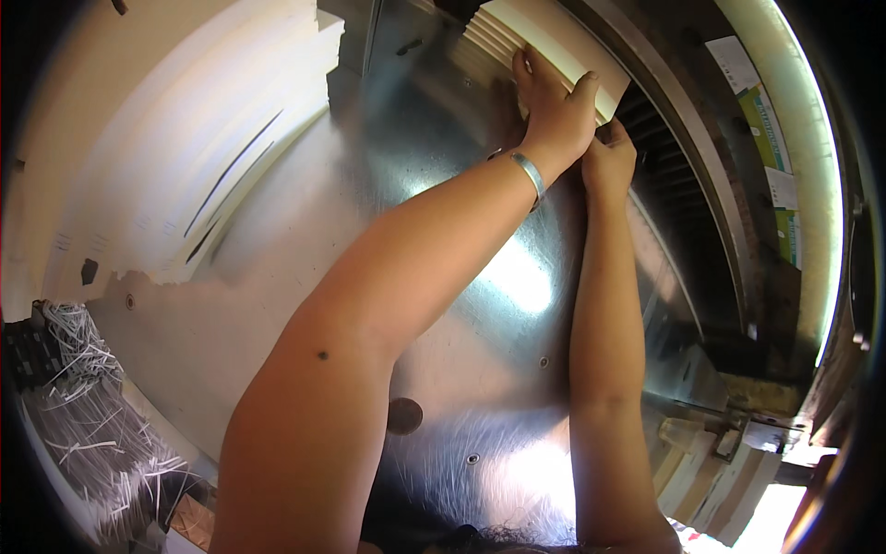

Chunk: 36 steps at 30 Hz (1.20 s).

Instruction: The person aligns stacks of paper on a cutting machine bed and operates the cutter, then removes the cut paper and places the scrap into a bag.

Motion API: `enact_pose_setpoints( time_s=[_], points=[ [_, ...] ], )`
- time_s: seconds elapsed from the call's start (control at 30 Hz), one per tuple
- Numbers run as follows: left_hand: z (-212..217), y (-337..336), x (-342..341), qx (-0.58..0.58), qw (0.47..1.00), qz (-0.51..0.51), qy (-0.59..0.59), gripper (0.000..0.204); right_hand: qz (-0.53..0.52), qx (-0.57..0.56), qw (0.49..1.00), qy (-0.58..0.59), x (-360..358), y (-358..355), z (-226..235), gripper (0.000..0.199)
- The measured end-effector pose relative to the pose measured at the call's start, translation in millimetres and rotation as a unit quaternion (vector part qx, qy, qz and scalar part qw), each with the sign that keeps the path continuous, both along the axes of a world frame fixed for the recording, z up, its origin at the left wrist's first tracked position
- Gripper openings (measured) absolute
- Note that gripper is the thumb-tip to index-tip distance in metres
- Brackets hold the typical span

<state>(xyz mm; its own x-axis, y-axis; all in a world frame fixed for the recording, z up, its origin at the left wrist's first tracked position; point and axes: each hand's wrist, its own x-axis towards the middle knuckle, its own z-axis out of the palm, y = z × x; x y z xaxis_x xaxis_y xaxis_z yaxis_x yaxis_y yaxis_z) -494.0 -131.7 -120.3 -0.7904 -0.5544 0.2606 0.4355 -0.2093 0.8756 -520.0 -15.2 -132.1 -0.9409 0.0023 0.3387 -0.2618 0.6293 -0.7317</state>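
At the far end of the metal table [443, 323] lies a thick stack of cream paper [577, 37], its layered edges showing on the left and near sides. My left hand [556, 113], with a silver bangle at the wrist, rests against the near left side of this stack. Its fingers point away from me along the edges, and the thumb stands apart from them. Just to its right, my right hand [609, 164] touches the stack's near right corner; most of its fingers are hidden there.
Tall piles of white paper [185, 120] line the left side. Thin paper strips [111, 434] heap at the lower left. A dark slotted machine part [678, 194] and a bright light strip [835, 185] curve along the right. A round hole [404, 415] marks the table near me.
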Motion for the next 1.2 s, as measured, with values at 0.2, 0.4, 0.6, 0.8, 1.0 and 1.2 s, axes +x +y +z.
enact_pose_setpoints(
  time_s=[0.2, 0.4, 0.6, 0.8, 1.0, 1.2],
  points=[
    [1.5, 1.0, 1.6, 0.011, 1.0, 0.007, -0.008, 0.091, -0.007, 0.006, 1.0, 0.006, -5.5, 0.6, -6.2, 0.075],
    [4.6, 3.0, 5.5, 0.015, 1.0, 0.005, -0.02, 0.091, -0.032, 0.067, 0.997, 0.01, 0.5, 0.0, -0.5, 0.075],
    [0.8, 0.5, 4.9, -0.012, 0.999, 0.013, -0.033, 0.093, -0.073, 0.151, 0.986, -0.006, 16.8, -11.8, 8.5, 0.079],
    [2.2, 2.7, 2.1, -0.006, 1.0, 0.008, -0.03, 0.094, -0.079, 0.171, 0.982, -0.023, 16.0, -9.6, 11.9, 0.079],
    [0.3, 1.2, 0.6, -0.004, 0.999, 0.01, -0.039, 0.094, -0.08, 0.208, 0.974, -0.024, 14.5, -11.4, 11.4, 0.069],
    [0.0, -0.8, 3.8, -0.018, 0.999, 0.005, -0.036, 0.094, -0.075, 0.232, 0.969, -0.036, 18.9, -12.8, 14.9, 0.061]
  ],
)
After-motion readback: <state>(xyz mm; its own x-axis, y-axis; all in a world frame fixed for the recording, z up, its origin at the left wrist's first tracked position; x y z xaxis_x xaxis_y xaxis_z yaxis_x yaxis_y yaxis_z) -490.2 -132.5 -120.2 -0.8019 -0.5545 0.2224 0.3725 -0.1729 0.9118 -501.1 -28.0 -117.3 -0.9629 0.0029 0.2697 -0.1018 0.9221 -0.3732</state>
